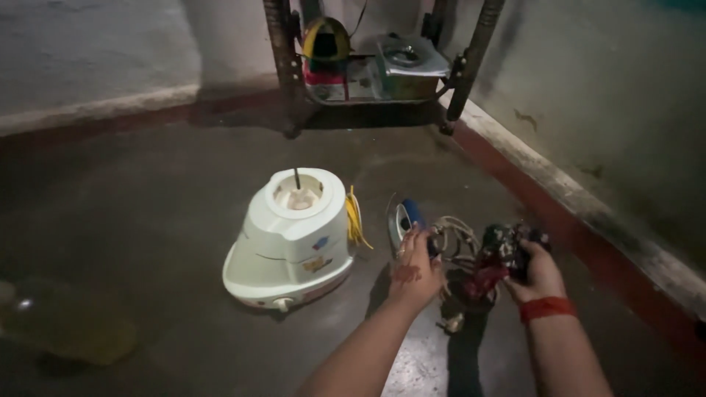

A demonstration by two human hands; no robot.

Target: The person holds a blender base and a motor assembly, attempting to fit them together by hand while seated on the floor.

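My left hand [416, 266] reaches over the floor with fingers curled at the handle of a clothes iron [405, 218] standing on its heel; whether it grips the iron I cannot tell. My right hand [539, 270], with a red band on the wrist, is closed around a dark bundle [502, 250] that looks like red and black cord or wiring. A pale coiled cable [457, 237] lies between the two hands. A white mixer base [291, 237] with a yellow cord at its side sits on the floor left of my left hand.
A metal stand [288, 66] against the back wall holds a yellow and black helmet-like object [326, 38] and a box [409, 70]. A wall with a red skirting [544, 213] runs along the right. A dull yellowish patch [66, 327] lies at the lower left.
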